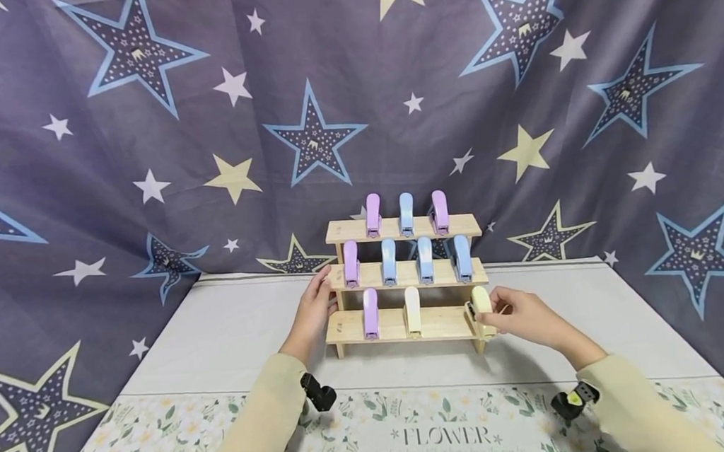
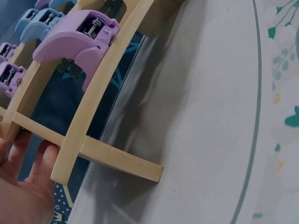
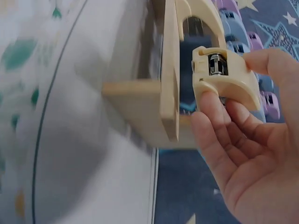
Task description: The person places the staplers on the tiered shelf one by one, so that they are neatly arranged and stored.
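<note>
A three-tier wooden rack (image 1: pixel 449 324) carries small purple, blue and cream staplers standing handle up. My left hand (image 1: pixel 310 316) grips the rack's left side by the middle tier; in the left wrist view its fingers (image 2: pixel 19 151) curl behind the wooden frame. At the right end of the bottom tier, my right hand (image 1: pixel 527 314) pinches a cream stapler (image 1: pixel 481 300). The right wrist view shows thumb and fingers on both sides of this slightly tilted stapler (image 3: pixel 233 79); whether it touches the board is unclear. Another cream stapler (image 1: pixel 413 311) and a purple stapler (image 1: pixel 371 314) share that tier.
Several blue and purple staplers stand on the middle tier (image 1: pixel 372 276) and the top tier (image 1: pixel 343 232). The rack stands on a white surface (image 1: pixel 236 335), with a floral mat (image 1: pixel 180 425) in front. A star-patterned curtain (image 1: pixel 323 59) hangs close behind.
</note>
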A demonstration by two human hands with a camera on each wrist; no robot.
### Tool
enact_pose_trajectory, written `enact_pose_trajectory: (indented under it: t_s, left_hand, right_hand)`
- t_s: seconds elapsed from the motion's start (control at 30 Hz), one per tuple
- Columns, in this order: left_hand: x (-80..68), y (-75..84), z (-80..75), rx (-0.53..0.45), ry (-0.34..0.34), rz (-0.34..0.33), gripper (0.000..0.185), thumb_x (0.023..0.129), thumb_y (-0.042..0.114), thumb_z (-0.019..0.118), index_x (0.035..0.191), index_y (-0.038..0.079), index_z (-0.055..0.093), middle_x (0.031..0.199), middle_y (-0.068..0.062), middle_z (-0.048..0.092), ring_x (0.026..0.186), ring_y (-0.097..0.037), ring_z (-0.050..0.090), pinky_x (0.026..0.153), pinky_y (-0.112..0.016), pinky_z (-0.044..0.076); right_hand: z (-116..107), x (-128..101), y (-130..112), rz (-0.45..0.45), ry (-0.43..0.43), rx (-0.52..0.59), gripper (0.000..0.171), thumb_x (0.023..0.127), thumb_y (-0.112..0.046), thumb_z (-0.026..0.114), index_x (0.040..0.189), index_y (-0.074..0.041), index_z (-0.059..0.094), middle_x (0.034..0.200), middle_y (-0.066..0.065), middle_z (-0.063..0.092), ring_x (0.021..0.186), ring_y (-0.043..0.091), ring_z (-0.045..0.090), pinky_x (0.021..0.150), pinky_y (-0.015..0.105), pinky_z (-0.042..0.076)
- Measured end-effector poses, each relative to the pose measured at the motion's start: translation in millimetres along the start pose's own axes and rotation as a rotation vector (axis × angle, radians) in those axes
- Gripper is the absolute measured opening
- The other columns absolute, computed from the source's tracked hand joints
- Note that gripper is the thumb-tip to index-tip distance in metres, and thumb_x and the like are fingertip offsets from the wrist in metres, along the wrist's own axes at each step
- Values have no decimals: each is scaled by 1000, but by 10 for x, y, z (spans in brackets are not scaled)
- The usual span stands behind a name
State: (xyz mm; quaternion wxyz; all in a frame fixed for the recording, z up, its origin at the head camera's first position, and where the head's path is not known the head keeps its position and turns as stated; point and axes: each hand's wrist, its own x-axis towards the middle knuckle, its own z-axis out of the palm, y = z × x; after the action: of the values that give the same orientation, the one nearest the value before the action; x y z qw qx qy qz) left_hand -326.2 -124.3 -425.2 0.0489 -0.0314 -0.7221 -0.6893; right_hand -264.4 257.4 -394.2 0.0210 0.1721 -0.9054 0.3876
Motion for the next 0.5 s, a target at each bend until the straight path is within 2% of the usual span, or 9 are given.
enact_pose_trajectory:
  t_s: [0.1,0.27,0.5]
  left_hand:
    - [10,7,-1,1,-3,9,47,111,24,35,157,15,34,151,-23,41,130,-42,48,109,-51,43]
    - [16,28,4,-1,-6,9,47,111,25,35,157,17,34,152,-22,40,131,-41,47,109,-50,42]
    - [24,-14,1,10,-5,-7,47,111,25,35,157,18,35,151,-21,41,130,-40,48,109,-50,43]
  right_hand:
    - [119,78,-18,-6,20,-11,27,90,-32,74,89,-10,58,78,2,61,72,18,59,59,29,52]
    - [287,181,-55,10,48,-11,29,89,-35,75,89,-11,58,79,1,62,72,18,58,64,33,51]
    - [424,265,-105,49,60,-40,33,90,-38,74,86,-13,55,75,0,58,70,18,55,64,33,46]
